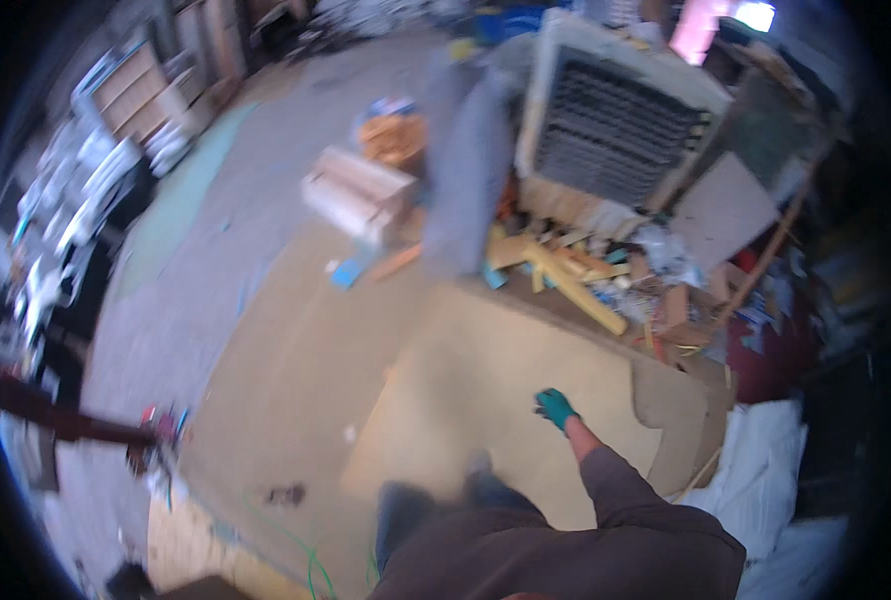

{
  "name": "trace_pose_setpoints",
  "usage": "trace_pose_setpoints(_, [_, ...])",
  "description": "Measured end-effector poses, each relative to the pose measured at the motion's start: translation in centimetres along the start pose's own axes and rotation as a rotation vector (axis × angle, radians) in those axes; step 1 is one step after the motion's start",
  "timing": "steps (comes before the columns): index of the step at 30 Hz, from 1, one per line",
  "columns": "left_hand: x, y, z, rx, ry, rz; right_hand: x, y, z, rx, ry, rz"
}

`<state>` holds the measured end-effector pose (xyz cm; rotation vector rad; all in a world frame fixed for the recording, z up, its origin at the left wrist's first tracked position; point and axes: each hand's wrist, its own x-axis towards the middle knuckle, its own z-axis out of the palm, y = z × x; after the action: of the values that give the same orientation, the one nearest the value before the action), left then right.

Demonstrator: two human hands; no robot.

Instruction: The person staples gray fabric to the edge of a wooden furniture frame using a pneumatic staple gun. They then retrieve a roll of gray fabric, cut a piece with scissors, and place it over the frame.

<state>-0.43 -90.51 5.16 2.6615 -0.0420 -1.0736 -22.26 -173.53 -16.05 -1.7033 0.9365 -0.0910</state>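
Dim, motion-blurred daylight scene, dark fisheye rim

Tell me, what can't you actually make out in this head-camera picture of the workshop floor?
- Left hand: not in the head view at all.
- Right hand: in a green glove, small and blurred; whether it grips anything cannot be told.
- Scrap pile: motion blur smears the wood pieces together.
- Shelves: bent and blurred at the fisheye rim, contents unreadable.
- Feet: blurred, partly hidden by the person's own body.

right hand (555, 407) over board (465, 400) | wood scraps (565, 270) behind | grille unit (615, 125) beyond
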Motion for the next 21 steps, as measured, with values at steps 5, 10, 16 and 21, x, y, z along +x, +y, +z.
trace_pose_setpoints(5, [13.2, 11.7, 1.5, -0.084, -0.320, -0.074, 9.7, -9.3, -1.2, 0.296, -0.006, -0.088])
trace_pose_setpoints(10, [25.5, 19.0, -2.7, 0.017, -0.413, 0.042, 6.6, -11.4, 2.2, 0.184, -0.006, -0.164])
trace_pose_setpoints(16, [42.9, 25.3, -14.7, 1.077, -0.312, 0.446, -7.6, -10.7, 3.9, -0.116, -0.165, 0.453])
trace_pose_setpoints(21, [48.2, 45.1, -21.9, 0.006, 0.003, 0.522, -15.8, -10.1, 4.9, 0.370, -0.205, 0.953])
